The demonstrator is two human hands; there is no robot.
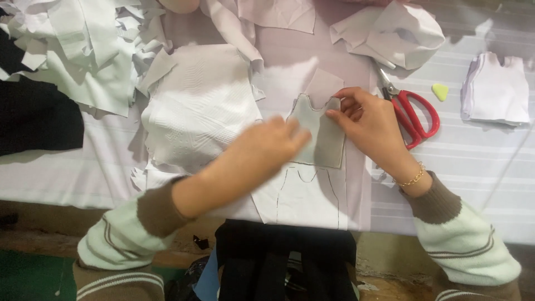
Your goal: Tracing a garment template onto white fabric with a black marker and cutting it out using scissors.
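Observation:
A grey card template (322, 134), shaped like a small sleeveless top, lies on a strip of white fabric (304, 200) at the table's near edge. My left hand (267, 146) rests on the template's left side, blurred, fingers flat. My right hand (370, 124) presses its fingertips on the template's upper right corner. Below the template, the same top shape is drawn in dark line on the white fabric. Neither hand grips anything.
Red-handled scissors (409, 111) lie just right of my right hand. A yellow chalk piece (440, 91) and a stack of cut white top shapes (496, 89) sit at the right. White fabric scraps (83, 44) and a textured white cloth (200, 106) cover the left; black fabric (33, 117) lies far left.

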